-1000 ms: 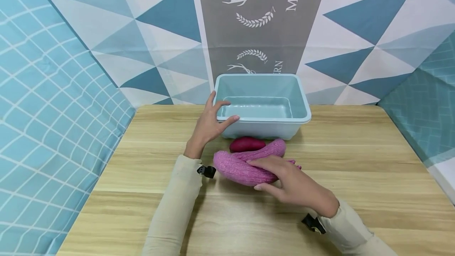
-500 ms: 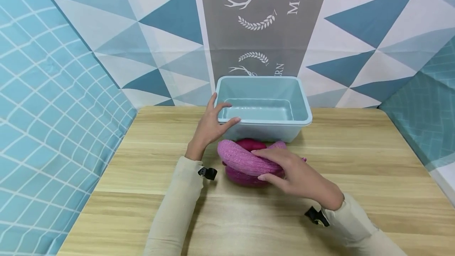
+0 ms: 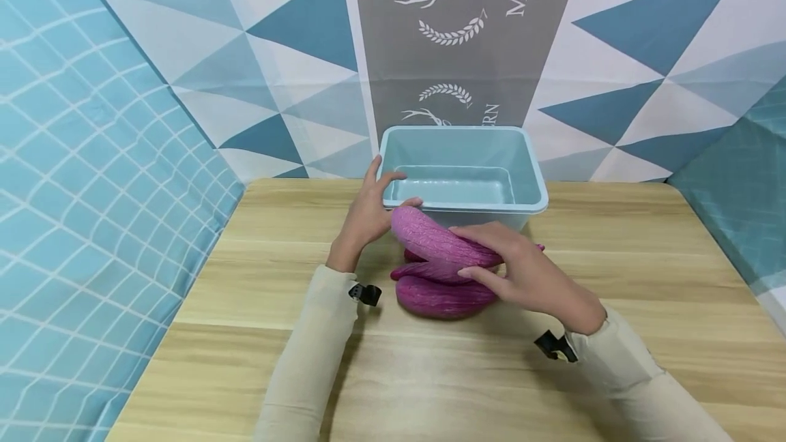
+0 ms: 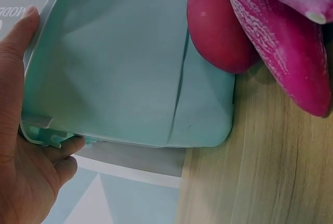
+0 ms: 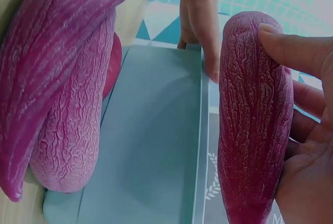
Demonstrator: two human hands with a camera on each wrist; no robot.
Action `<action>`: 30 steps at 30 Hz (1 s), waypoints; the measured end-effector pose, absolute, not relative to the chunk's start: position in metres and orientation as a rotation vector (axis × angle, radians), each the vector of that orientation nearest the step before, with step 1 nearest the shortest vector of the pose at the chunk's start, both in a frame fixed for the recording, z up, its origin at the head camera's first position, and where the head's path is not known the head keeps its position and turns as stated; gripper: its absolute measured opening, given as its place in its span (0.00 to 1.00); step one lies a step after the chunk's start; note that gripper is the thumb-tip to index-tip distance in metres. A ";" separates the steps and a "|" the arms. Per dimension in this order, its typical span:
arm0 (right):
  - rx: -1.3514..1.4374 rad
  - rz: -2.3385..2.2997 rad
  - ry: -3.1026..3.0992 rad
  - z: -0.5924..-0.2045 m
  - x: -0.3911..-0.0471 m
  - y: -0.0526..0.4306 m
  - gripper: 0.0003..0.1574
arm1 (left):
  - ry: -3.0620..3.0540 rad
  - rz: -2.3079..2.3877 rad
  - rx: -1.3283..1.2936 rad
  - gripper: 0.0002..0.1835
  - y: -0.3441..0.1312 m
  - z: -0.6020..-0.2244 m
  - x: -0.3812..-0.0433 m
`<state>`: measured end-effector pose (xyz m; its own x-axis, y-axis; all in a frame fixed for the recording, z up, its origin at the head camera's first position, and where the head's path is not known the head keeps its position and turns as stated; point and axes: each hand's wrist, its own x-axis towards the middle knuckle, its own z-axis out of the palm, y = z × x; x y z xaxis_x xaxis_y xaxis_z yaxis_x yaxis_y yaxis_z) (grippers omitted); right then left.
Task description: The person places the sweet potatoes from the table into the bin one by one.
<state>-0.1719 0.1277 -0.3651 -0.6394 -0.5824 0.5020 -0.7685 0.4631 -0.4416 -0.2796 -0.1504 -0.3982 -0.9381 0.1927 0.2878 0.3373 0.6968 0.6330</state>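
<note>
As my right hand lifts gripped purple vegetable, it's clear of pile, nearer tub; left hand grips tub.

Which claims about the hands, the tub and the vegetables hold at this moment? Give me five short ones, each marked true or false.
1. The right hand holds a wrinkled purple vegetable. True.
2. The left hand lies flat on the table. False: it holds the blue tub by its rim.
3. A smooth red vegetable is outside the tub. True.
4. The tub is full of vegetables. False: none shows inside it.
5. The held vegetable is the only purple one in view. False: others lie on the near side of the tub.
</note>
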 end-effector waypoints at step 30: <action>1.074 0.911 -2.459 -0.344 -0.217 0.132 0.35 | -2.692 -1.022 -0.460 0.32 -0.150 -0.400 -0.280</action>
